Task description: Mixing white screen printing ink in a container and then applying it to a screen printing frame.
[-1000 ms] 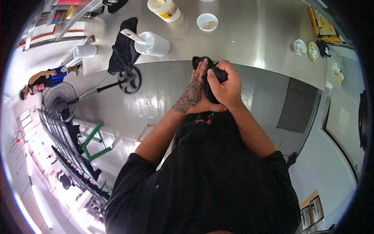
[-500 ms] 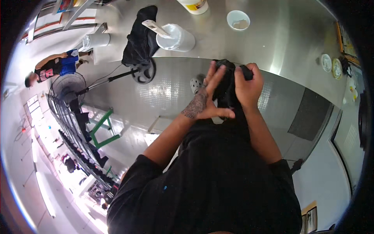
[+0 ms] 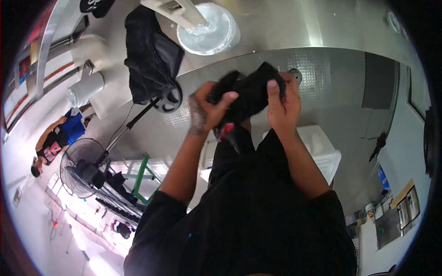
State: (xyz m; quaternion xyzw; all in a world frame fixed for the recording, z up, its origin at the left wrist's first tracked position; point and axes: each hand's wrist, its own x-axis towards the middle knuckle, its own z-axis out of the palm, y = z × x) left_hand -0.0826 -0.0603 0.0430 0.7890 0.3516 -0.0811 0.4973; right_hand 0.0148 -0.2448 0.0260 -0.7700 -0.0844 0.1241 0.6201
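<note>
A crumpled piece of black cloth (image 3: 253,92) with a bunched red patch (image 3: 225,131) hangs between my hands, in front of my lap. On its left side my left hand (image 3: 209,106) grips it, thumb lying over the fabric. My right hand (image 3: 283,103) pinches the other end, with its thumb on top. The folds hide part of the fingers and the cloth's full shape. Beyond, a white bucket (image 3: 232,41) of whitish paste stands on the metal table (image 3: 285,27), a pale flat-handled tool (image 3: 186,14) sticking out of it.
Another dark cloth (image 3: 152,55) is draped at the table's edge, left of the bucket. A pedestal fan (image 3: 83,168) and a green metal frame (image 3: 143,177) stand to the left. A white plastic stool (image 3: 322,147) is by my right forearm. A person (image 3: 60,138) stands far left.
My left hand, earlier with fingers spread against the cloth, now grips it. The cloth has turned and shows a red patch. My view has shifted, bringing the bucket nearer.
</note>
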